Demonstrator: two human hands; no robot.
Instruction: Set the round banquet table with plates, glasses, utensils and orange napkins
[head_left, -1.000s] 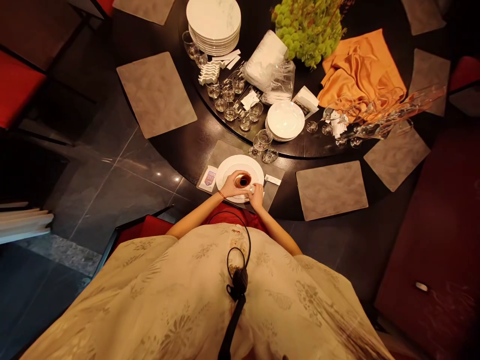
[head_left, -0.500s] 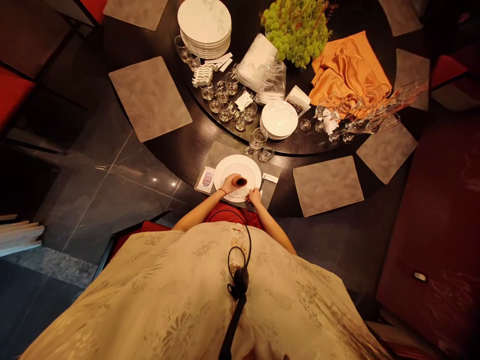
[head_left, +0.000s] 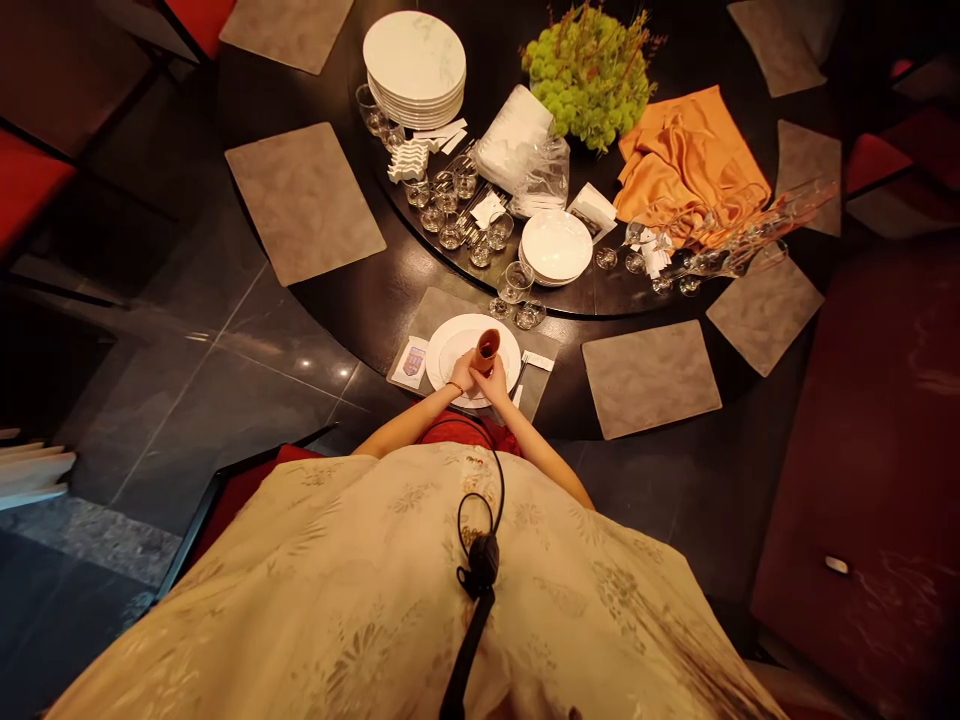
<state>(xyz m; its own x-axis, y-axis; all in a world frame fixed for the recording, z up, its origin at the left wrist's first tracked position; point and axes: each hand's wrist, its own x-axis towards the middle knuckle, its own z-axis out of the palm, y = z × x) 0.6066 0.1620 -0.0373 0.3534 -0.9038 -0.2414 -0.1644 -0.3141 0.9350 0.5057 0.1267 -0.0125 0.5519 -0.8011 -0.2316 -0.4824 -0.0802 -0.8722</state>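
A rolled orange napkin stands upright over a white plate on a grey placemat at the near edge of the round black table. My left hand and my right hand are both closed round the base of the roll, side by side. A small printed card lies left of the plate. Cutlery on a white paper lies to its right.
A glass turntable carries a stack of white plates, small bowls, several small glasses, wine glasses, orange cloths and a green plant. Grey placemats ring the table. Red chairs stand around.
The orange roll was low on the plate under my left hand; now both hands hold it upright. My right hand moved in from the plate's edge to the roll.
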